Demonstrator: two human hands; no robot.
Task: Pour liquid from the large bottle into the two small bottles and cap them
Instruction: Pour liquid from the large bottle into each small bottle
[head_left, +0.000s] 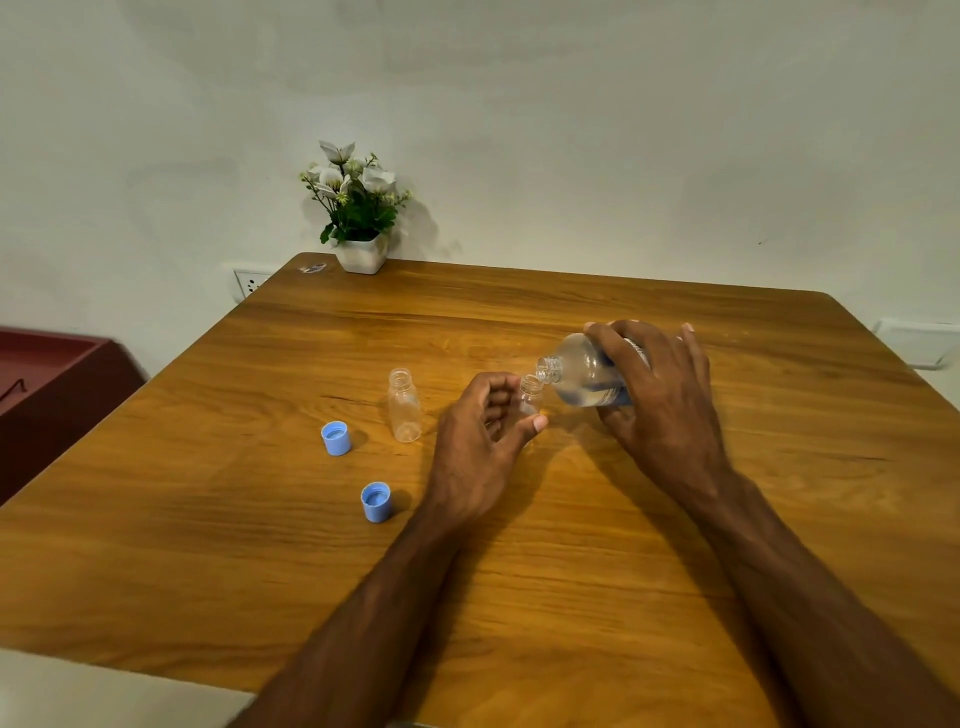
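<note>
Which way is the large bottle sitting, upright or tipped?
Tipped. The right hand holds the large bottle nearly sideways, its open neck angled down over the mouth of the small bottle gripped by the left hand.

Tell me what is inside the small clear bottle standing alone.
The uncapped small clear plastic bottle looks empty: the wooden table shows through its walls, with no liquid line. A thin film at the bottom cannot be ruled out.

We see one big bottle (587, 375). We count two small bottles, one (403, 405) standing alone and one (531, 395) being held. We count two blue caps (336, 438) (376, 501), one flower pot (362, 253) and two hands (480, 447) (660, 395).
</note>
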